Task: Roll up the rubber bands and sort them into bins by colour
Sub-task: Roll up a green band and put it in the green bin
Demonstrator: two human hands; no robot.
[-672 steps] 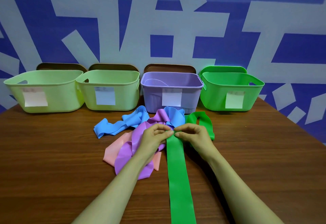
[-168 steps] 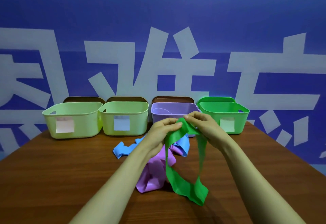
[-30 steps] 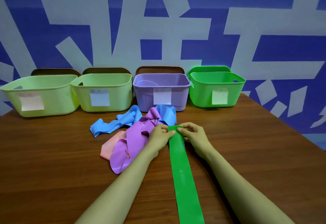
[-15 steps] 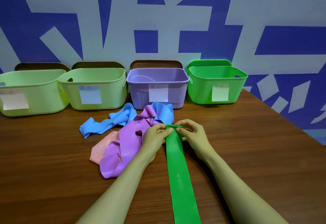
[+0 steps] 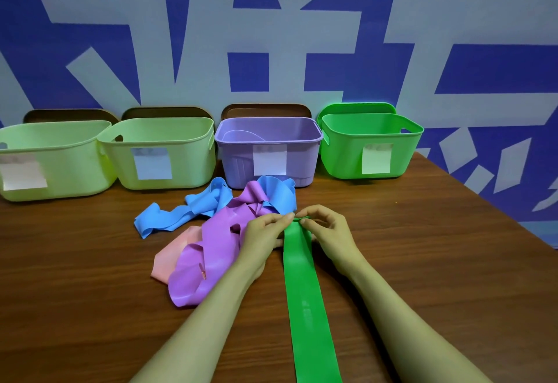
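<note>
1. Left hand [image 5: 262,233] (head view, the only one given): fingers curled, thumb and fingertips pinching the left corner of the far end of the green band [image 5: 305,292].
2. Right hand [image 5: 327,231]: same pinch on the right corner of that end. Its fingertips almost meet the left hand's, and a small fold of green is raised between them.
3. Green band: flat on the table [image 5: 437,262], running from the fingertips back toward the person between the two forearms and out of the bottom edge. Only the pinched end is turned over (how many turns, cannot tell).
4. Purple band [image 5: 211,250]: crumpled heap just left of the left hand, its edge tucked under that hand and wrist.
5. Pink band [image 5: 178,250]: further left, mostly under the purple one, with only a flat corner showing.
6. Blue band [image 5: 181,216]: wavy strip beyond and left of the left hand. More blue loops up just past both sets of fingertips (same band or a second one, cannot tell).
7. Bins stand in a row well beyond the hands, against the wall [image 5: 302,20]:
   - green bin [image 5: 341,153], beyond and right of the right hand
   - purple bin [image 5: 235,159], straight ahead of the hands
   - inner pale-green bin [image 5: 193,165] and outer pale-green bin [image 5: 69,165], off to the left
8. Each bin has a paper label on its front (writing too blurred to read).
</note>
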